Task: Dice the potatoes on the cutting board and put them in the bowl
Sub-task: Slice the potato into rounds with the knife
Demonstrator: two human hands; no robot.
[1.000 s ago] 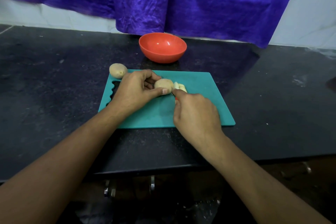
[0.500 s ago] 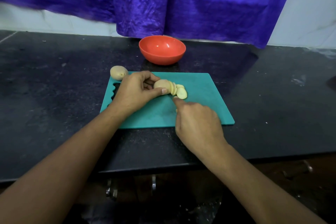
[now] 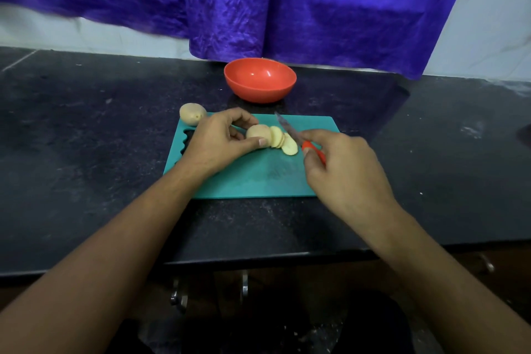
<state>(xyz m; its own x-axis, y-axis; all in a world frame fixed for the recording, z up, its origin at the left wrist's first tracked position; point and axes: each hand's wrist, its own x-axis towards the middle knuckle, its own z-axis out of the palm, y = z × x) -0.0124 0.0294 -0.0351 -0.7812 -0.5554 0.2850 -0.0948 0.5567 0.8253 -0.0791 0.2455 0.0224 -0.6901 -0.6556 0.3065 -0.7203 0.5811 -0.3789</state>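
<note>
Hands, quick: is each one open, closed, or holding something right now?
Left hand: grips the part-sliced potato.
Right hand: grips the red-handled knife.

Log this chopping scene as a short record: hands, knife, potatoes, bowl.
left hand: holds partly sliced potato on teal cutting board
right hand: grips red-handled knife, blade beside the slices
slices: round, fanned out, not yet diced
whole potato: at board's far left corner
bowl: red, empty, behind the board
</note>
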